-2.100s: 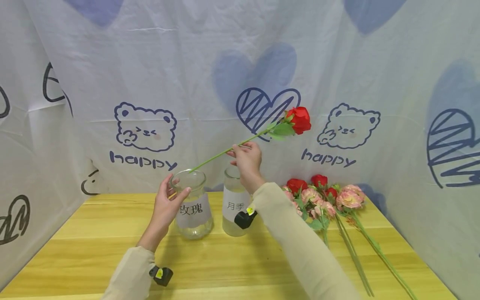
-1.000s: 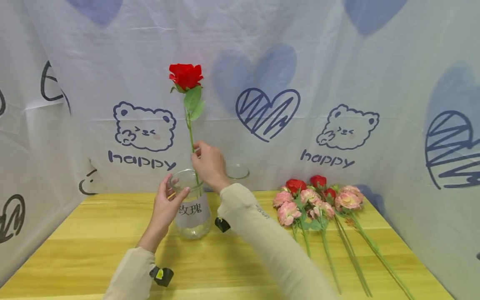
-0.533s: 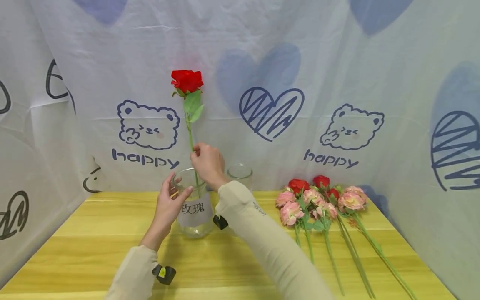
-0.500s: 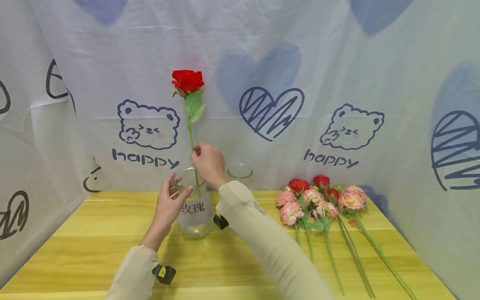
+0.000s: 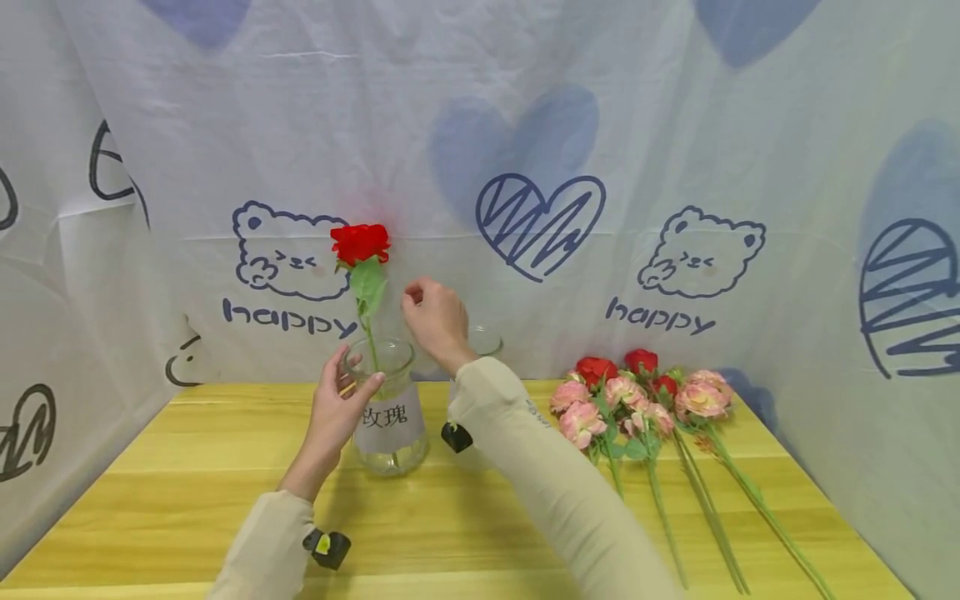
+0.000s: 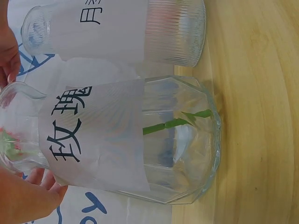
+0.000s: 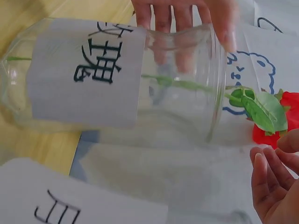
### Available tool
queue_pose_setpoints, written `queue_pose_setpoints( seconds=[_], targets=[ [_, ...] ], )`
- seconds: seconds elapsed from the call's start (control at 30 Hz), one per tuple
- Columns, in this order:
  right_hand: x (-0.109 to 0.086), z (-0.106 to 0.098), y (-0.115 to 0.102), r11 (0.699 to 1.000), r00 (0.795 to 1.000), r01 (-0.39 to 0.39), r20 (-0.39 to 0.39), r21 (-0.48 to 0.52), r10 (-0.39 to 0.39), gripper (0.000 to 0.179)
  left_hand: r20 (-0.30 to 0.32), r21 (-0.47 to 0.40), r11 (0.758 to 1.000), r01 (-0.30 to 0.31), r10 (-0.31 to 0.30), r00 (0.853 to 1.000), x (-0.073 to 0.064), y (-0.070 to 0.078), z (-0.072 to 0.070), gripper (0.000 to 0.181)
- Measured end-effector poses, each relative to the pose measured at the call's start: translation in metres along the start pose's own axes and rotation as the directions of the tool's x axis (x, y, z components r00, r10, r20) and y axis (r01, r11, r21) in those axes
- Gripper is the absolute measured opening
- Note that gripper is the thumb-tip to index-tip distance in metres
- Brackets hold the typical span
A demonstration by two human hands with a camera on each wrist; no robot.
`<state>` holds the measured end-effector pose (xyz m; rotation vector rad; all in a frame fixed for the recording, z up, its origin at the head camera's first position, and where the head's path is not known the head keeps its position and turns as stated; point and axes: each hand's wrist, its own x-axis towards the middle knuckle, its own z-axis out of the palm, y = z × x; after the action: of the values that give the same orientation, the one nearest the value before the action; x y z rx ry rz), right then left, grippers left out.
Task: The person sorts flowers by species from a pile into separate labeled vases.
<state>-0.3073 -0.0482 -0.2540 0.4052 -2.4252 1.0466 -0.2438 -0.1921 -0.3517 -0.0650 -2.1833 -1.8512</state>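
- Head view: a glass jar (image 5: 413,448) stands upright on the tabletop (image 5: 195,500), a white label (image 5: 384,425) reading 玫瑰 on its front.
- In it is one red rose (image 5: 362,243), its stem down inside and tilted slightly left, its bloom and leaves above the rim.
- The left hand (image 5: 333,408) grips the jar at its neck, thumb and fingers curled round the glass.
- The right hand (image 5: 437,321), fingers loosely bent and holding nothing, hovers right of the rose, apart from it.
- A second jar (image 5: 486,339) stands just beside, mostly hidden by the right hand and sleeve (image 5: 547,475).
- On the right of the wooden tabletop lie more red roses (image 5: 596,370) and pink flowers (image 5: 581,424), stems toward the viewer.
- White cloth (image 5: 660,108) hangs behind and at the sides, printed with hearts, bear heads and "happy".
- Left wrist view: the rose's stem shows below the label, its end near the jar's base; the second jar has ribbed walls and its own label, partly cut off.
- Right wrist view: the stem runs through the jar's neck, leaves just outside the mouth; the right hand's fingertips are close to the bloom.
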Motion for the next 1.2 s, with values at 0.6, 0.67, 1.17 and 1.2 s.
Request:
queue_pose_setpoints(
  seconds=[0.6,0.67,1.17,1.2],
  targets=[
    [0.034,-0.074,0.055,0.996,0.956,-0.014,0.294,0.087,-0.012,0.028,0.005,0.004,1.0,0.009,-0.009,1.0,0.0,0.002,-0.003,0.079],
    [0.033,-0.084,0.068,0.994,0.959,-0.043,0.282,0.097,0.014,0.028,0.007,0.005,1.0,0.01,-0.01,1.0,0.0,0.002,-0.002,0.079],
    [-0.007,-0.133,0.149,0.986,0.971,-0.106,0.229,0.126,0.075,0.027,0.007,0.004,1.0,0.012,-0.012,1.0,0.001,0.0,-0.002,0.08],
    [-0.012,-0.134,0.153,0.986,0.969,-0.114,0.231,0.125,0.083,0.027,0.007,0.005,1.0,0.013,-0.013,1.0,0.001,0.0,-0.002,0.08]
  ],
)
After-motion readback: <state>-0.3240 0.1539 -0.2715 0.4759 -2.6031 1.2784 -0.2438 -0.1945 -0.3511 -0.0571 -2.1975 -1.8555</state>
